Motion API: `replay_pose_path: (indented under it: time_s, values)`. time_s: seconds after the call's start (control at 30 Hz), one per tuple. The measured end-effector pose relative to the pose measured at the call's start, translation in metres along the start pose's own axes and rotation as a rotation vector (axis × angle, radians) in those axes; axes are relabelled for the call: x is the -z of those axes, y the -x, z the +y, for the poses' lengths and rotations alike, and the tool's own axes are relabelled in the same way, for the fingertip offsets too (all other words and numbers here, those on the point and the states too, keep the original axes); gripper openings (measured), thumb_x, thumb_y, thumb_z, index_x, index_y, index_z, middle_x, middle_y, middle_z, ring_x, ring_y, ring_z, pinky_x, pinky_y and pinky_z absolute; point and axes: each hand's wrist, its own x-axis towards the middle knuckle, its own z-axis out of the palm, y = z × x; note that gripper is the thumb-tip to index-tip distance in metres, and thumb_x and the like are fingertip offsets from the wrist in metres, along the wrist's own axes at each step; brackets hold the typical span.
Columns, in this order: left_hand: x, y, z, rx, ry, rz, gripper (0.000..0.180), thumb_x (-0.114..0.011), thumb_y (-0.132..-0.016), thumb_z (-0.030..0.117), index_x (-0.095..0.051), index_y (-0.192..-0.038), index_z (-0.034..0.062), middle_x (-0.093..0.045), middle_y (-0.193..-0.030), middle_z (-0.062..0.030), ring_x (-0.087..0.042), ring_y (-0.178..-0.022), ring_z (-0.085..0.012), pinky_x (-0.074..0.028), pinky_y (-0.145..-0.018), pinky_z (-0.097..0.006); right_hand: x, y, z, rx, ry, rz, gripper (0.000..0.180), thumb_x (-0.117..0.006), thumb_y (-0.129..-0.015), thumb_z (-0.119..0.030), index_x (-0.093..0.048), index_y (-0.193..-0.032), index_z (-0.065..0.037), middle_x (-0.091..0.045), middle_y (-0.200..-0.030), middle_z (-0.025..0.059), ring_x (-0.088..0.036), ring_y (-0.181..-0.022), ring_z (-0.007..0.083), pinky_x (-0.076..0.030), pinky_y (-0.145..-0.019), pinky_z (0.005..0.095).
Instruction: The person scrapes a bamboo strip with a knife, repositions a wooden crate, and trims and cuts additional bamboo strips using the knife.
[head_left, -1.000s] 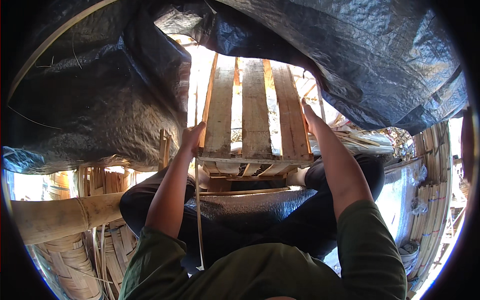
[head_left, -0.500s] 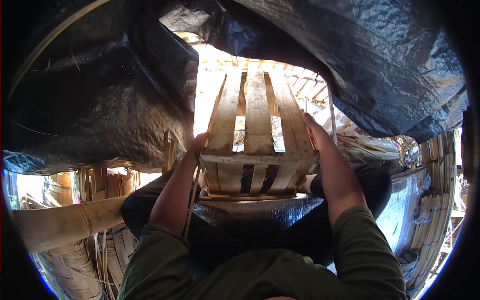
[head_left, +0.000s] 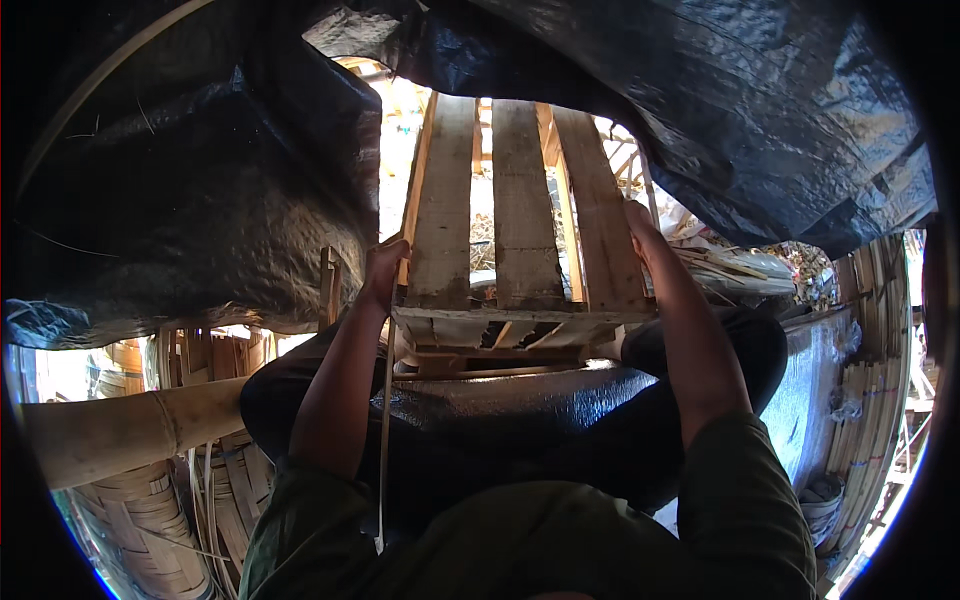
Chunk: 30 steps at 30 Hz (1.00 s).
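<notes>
A slatted wooden crate (head_left: 527, 205) stands tilted in front of me, between my bent legs. Three broad planks with gaps between them make up the side facing up. Gripping its left edge is my left hand (head_left: 386, 265), with the fingers curled out of sight around the wood. On the opposite edge, a little farther out, my right hand (head_left: 640, 222) holds the crate too, its fingers partly hidden. A thin strip (head_left: 385, 430) hangs down beside my left forearm. Below the crate, shiny silvery sheeting (head_left: 500, 400) lies between my legs.
Dark plastic tarpaulin (head_left: 190, 200) hangs at the left and overhead. A thick bamboo pole (head_left: 150, 435) crosses at the left, above woven bamboo baskets (head_left: 145, 525). Bundled bamboo strips (head_left: 868, 440) stand at the right, with loose strips (head_left: 730, 270) beyond my right arm.
The crate has tipped, its far end rising higher and its near slatted end showing less. Both hands have moved with it, the right one slightly outward and up.
</notes>
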Motion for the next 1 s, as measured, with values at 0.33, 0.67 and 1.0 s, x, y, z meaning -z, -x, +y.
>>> replay_pose_path:
  time_s: [0.33, 0.67, 1.0]
  values:
    - [-0.016, 0.003, 0.054, -0.040, 0.078, 0.058, 0.033, -0.052, -0.069, 0.007, -0.065, -0.099, 0.0027, -0.056, -0.079, -0.0019, -0.055, -0.065, -0.0132, -0.048, -0.061, -0.030, -0.023, 0.002, -0.017, 0.229, -0.392, 0.029, 0.030, -0.048, -0.100, -0.029, -0.064, -0.108, -0.004, -0.068, -0.095, 0.0094, -0.067, -0.080, 0.0211, -0.053, -0.071, 0.0366]
    - [-0.021, 0.017, 0.034, -0.074, -0.061, 0.217, 0.040, -0.056, -0.073, -0.005, -0.066, -0.111, -0.0055, -0.057, -0.071, -0.0020, -0.049, -0.052, -0.0077, -0.039, -0.049, -0.023, -0.020, -0.040, 0.053, 0.028, -0.690, -0.149, 0.028, -0.045, -0.099, -0.021, -0.061, -0.113, -0.003, -0.068, -0.100, 0.0096, -0.067, -0.090, 0.0221, -0.054, -0.079, 0.0367]
    - [-0.040, 0.021, 0.033, -0.117, -0.139, 0.259, 0.055, -0.053, -0.074, -0.004, -0.062, -0.128, -0.0038, -0.061, -0.082, -0.0033, -0.051, -0.057, -0.0081, -0.042, -0.053, -0.025, -0.011, -0.035, 0.059, 0.079, -0.566, 0.007, 0.016, -0.060, -0.096, -0.022, -0.065, -0.102, -0.008, -0.065, -0.086, 0.0020, -0.064, -0.076, 0.0171, -0.052, -0.068, 0.0342]
